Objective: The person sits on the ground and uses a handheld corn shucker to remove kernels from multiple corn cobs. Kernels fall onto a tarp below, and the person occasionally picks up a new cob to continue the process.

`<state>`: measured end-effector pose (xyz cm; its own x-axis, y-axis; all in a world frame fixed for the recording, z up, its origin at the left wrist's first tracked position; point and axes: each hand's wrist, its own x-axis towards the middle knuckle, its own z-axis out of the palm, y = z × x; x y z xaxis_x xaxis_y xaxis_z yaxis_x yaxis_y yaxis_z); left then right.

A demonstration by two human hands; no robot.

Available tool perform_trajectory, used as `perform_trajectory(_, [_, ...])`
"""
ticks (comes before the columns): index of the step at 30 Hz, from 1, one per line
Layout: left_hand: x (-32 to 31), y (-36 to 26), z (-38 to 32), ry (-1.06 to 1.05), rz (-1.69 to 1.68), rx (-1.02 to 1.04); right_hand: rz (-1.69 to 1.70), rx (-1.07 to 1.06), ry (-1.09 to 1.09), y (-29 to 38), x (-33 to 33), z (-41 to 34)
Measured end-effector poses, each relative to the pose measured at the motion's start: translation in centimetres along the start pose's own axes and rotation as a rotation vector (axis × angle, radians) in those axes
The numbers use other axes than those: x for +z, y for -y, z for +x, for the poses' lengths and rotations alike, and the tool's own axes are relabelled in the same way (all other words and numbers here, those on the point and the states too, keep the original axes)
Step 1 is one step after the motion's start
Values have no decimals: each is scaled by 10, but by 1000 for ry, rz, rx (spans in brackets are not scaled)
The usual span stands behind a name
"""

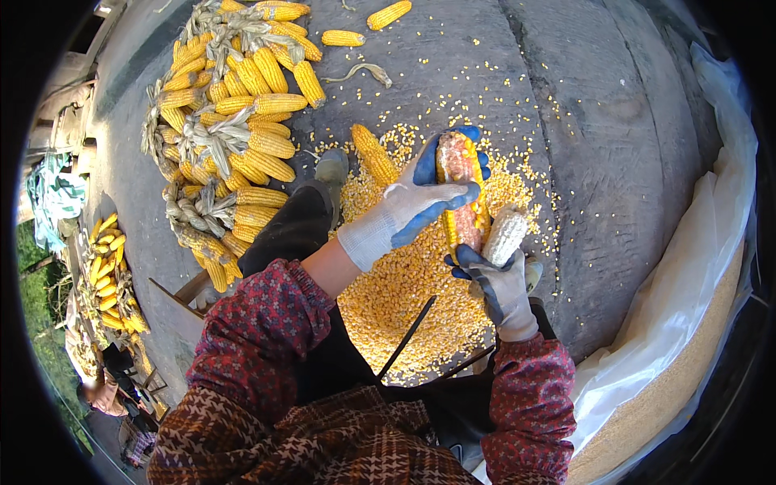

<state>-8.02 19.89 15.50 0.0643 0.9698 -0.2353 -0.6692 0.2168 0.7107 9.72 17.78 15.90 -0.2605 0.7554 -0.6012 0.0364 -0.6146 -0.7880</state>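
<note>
My left hand (424, 188), in a white and blue work glove, is closed round the upper part of a partly shelled corn ear (465, 221). Reddish bare cob shows between its rows of yellow kernels. My right hand (500, 288), gloved alike, holds a whitish bare corncob (506, 235), and its fingertips touch the lower end of the ear. Below both hands spreads a heap of loose corn kernels (406, 297). One full ear of corn (374, 155) lies on the heap, just left of my left hand.
Braided corn ears (242, 139) pile up on the concrete floor at the left. Two ears (343, 38) lie farther ahead among scattered kernels. Plastic sheeting (658, 309) with grain-like material curves along the right. My boot (331, 171) stands beside the heap. Another person (106, 397) is far left.
</note>
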Motion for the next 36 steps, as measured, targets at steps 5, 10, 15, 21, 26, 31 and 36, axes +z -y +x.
perform_trajectory(5, [-1,-8,5,-60,-97,-84,134,58,21,-15,-4,0])
perform_trajectory(10, [-12,13,8,-167,69,32,12,72,43,-12,-2,3])
perform_trajectory(15, [-8,13,-2,-57,-48,44,210,52,149,8,0,-5])
perform_trajectory(21, [18,7,-18,-54,217,-274,220,17,192,8,-1,-3])
perform_trajectory(26, [24,1,-16,-253,195,-338,293,-4,285,0,-6,-4])
perform_trajectory(31, [-4,18,-14,-204,270,-157,19,135,33,1,-11,10])
perform_trajectory(36, [-13,25,-24,-222,927,-31,-279,-296,-287,-6,-26,23])
